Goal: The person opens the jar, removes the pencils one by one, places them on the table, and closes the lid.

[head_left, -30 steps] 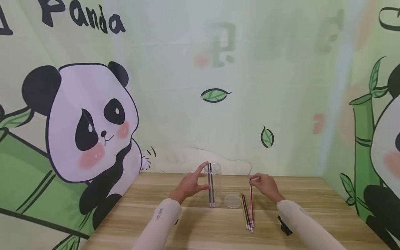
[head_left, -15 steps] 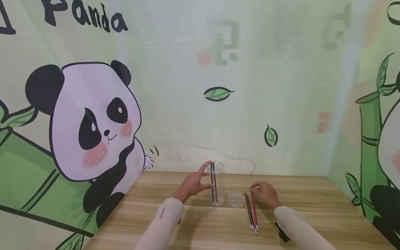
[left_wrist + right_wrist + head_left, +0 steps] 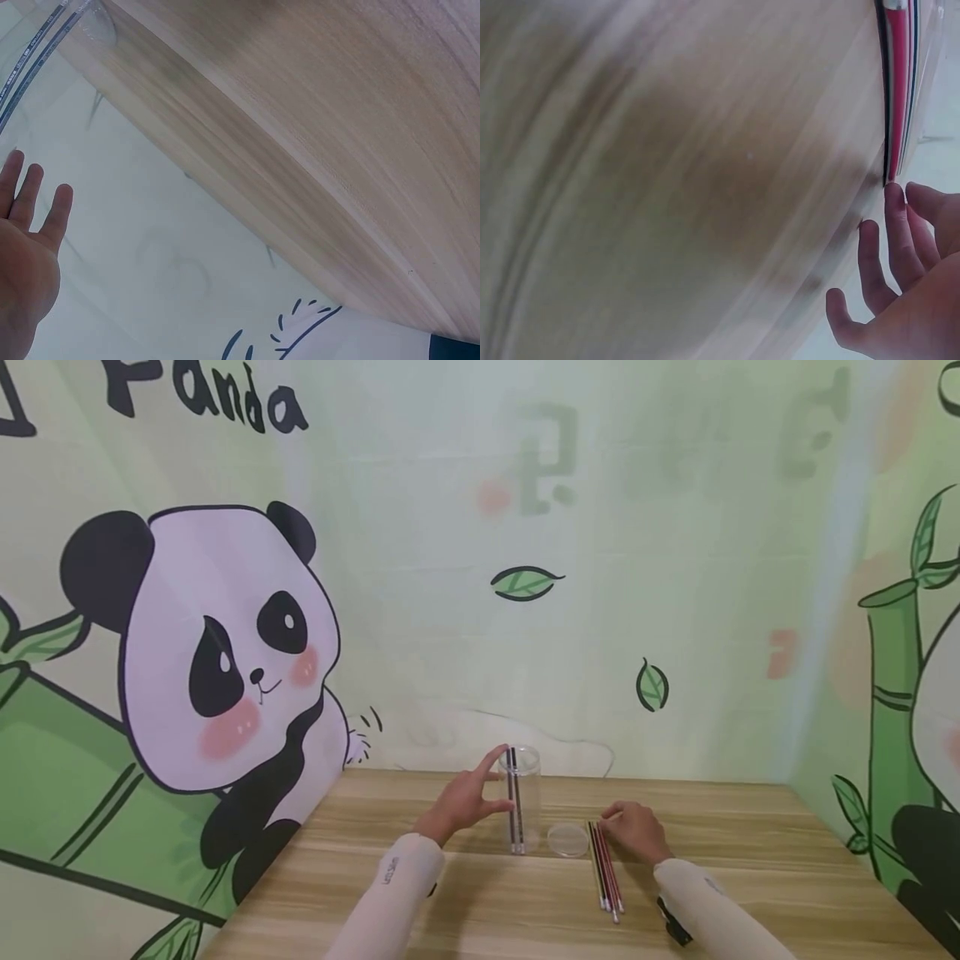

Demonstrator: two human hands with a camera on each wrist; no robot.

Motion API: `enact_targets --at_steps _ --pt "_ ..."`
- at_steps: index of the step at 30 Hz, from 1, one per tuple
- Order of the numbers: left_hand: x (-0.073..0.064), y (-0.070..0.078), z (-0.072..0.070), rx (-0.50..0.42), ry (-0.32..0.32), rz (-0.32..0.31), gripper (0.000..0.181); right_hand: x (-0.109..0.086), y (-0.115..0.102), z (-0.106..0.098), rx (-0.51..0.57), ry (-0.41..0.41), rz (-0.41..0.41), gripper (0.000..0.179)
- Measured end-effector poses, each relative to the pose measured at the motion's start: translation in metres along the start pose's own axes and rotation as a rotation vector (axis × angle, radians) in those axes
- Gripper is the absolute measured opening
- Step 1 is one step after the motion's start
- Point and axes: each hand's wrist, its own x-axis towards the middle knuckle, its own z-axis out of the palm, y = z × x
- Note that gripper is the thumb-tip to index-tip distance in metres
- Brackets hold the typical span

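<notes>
A tall clear plastic jar (image 3: 529, 810) stands upright on the table, with two dark striped pencils (image 3: 37, 51) inside. My left hand (image 3: 459, 803) is at its left side, index fingertip at the rim and thumb across the front. Three other fingers (image 3: 56, 217) extend straight in the left wrist view. Right of the jar, several pencils lie side by side, eraser ends toward me. My right hand (image 3: 635, 832) pinches the far end of a red pencil (image 3: 898, 90) among them, thumb and index fingertips close together there.
A round clear lid (image 3: 568, 840) lies flat between the jar and the pencils. Behind the wooden table (image 3: 360, 810) rises a pale green wall cloth (image 3: 450, 643) printed with pandas, bamboo and leaves.
My right hand has come down and toward me, lowering the red pencil alongside the other pencils. The left hand keeps its place at the jar; the head view has shifted slightly.
</notes>
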Motion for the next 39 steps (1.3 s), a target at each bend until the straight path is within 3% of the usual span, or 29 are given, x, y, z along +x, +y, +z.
enact_targets --at_steps 14,19,30,39 --pt "0.0 0.002 -0.001 0.003 -0.005 -0.01 0.101 -0.001 -0.006 -0.005 0.005 0.0 0.003 0.015" --pt "0.001 0.001 0.001 0.001 -0.001 -0.012 0.101 0.008 -0.011 -0.012 0.009 0.012 -0.048 0.014" --pt "0.001 0.001 0.002 -0.018 -0.01 -0.02 0.102 0.038 -0.048 -0.039 -0.006 0.003 -0.113 0.021" --pt "0.001 -0.001 0.002 -0.008 -0.004 -0.01 0.102 0.046 -0.088 -0.067 -0.039 -0.001 -0.178 0.022"
